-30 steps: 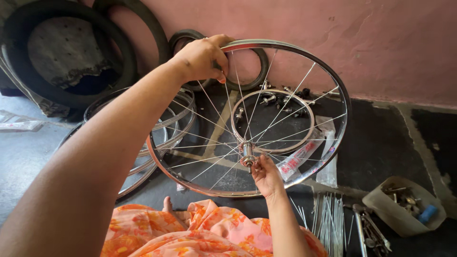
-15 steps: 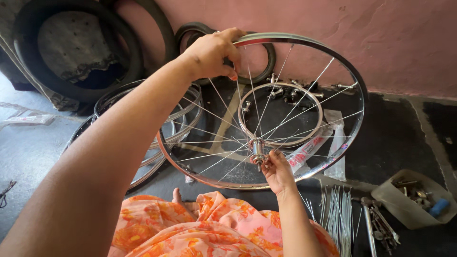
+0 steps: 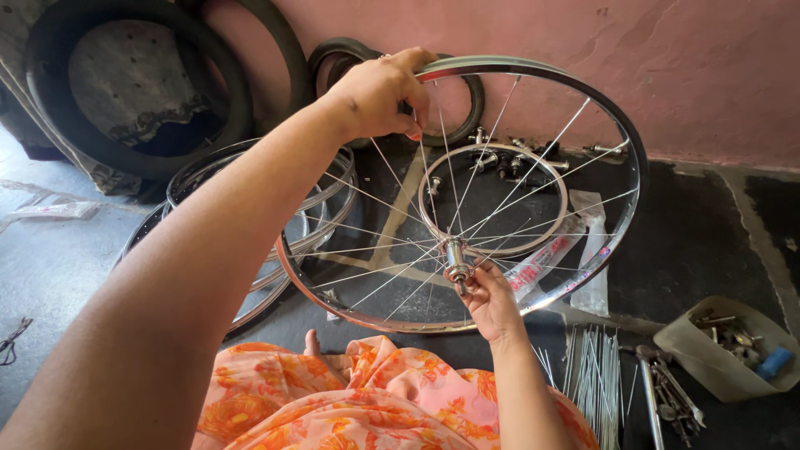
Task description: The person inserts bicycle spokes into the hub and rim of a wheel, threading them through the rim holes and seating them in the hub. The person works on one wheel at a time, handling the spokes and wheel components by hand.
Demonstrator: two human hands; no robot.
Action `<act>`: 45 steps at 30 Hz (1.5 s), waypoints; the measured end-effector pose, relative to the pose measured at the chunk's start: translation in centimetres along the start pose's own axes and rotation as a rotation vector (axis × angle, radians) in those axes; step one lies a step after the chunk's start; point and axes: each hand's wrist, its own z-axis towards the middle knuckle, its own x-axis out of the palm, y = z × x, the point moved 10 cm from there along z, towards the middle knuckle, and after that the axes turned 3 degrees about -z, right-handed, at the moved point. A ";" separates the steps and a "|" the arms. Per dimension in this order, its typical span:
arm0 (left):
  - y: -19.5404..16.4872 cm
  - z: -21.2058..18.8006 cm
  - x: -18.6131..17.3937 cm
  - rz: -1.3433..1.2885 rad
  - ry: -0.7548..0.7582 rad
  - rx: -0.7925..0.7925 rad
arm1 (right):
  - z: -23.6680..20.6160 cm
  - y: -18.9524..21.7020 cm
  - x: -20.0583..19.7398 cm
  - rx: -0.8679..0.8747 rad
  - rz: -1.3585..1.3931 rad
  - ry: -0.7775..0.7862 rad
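Spokes (image 3: 392, 208) bar the wheel's middle; bare floor (image 3: 692, 242) lies open rightward

Partly unseen: spoke bundle (image 3: 593, 375) and tools (image 3: 662, 400) cut by the bottom edge; large tyre (image 3: 50, 100) cut at left; tub (image 3: 723, 350) contents too small to identify; stacked rims (image 3: 325, 208) behind the forearm.

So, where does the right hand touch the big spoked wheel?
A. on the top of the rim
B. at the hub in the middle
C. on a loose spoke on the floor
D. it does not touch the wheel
B: the fingers of the right hand pinch the hub at the middle of the wheel, while the left hand grips the top of the rim.
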 end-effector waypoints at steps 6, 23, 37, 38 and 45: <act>0.3 0.0 0.1 0.022 -0.010 0.009 | -0.7 1.0 1.1 -0.063 -0.059 0.003; -1.9 0.8 -0.3 -0.023 -0.011 0.013 | -1.0 1.4 -0.1 -0.136 -0.127 -0.106; -2.9 2.9 0.4 0.024 0.009 -0.030 | -1.2 2.2 -1.1 -0.174 -0.126 -0.137; -2.7 3.0 0.5 0.027 0.016 -0.048 | -1.1 2.3 -1.2 -0.178 -0.129 -0.140; -2.6 3.5 0.8 0.056 0.021 -0.149 | -1.0 2.6 -2.3 -0.169 -0.158 -0.221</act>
